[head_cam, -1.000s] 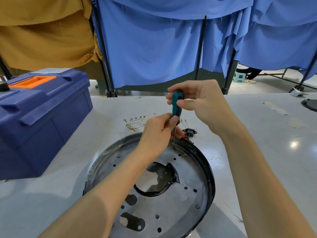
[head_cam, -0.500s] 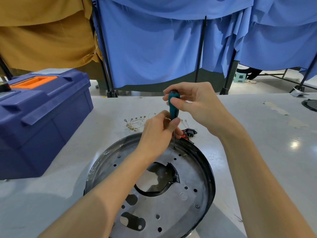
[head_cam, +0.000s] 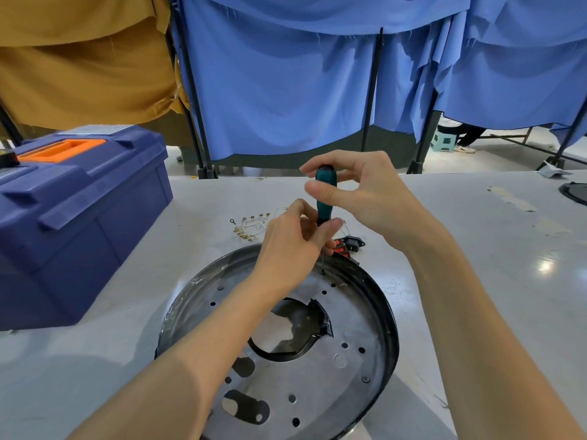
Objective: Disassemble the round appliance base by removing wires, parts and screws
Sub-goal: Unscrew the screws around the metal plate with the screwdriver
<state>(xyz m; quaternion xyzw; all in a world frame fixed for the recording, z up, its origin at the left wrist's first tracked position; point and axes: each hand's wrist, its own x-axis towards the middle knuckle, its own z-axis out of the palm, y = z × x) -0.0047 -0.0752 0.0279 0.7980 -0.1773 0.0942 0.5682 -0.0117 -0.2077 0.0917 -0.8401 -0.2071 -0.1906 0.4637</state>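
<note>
**Driver upright on a rim screw**

The base (head_cam: 324, 376) lies low centre on the table (head_cam: 508, 249). It looks like a stiff, thin metal pan, probably light and apt to spin, so it is best braced at the rim. The right hand (head_cam: 365, 192) pinches the top of the screwdriver (head_cam: 324, 198). The left hand (head_cam: 292, 246) pinches its lower end, tip on a screw (head_cam: 323, 272).

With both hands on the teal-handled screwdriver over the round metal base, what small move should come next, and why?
Likely a turn of the teal-handled screwdriver by the right hand, which pinches the handle's top. Its tip stands upright in a small screw near the far rim of the round silver metal base, and the left hand steadies the lower handle.
</note>
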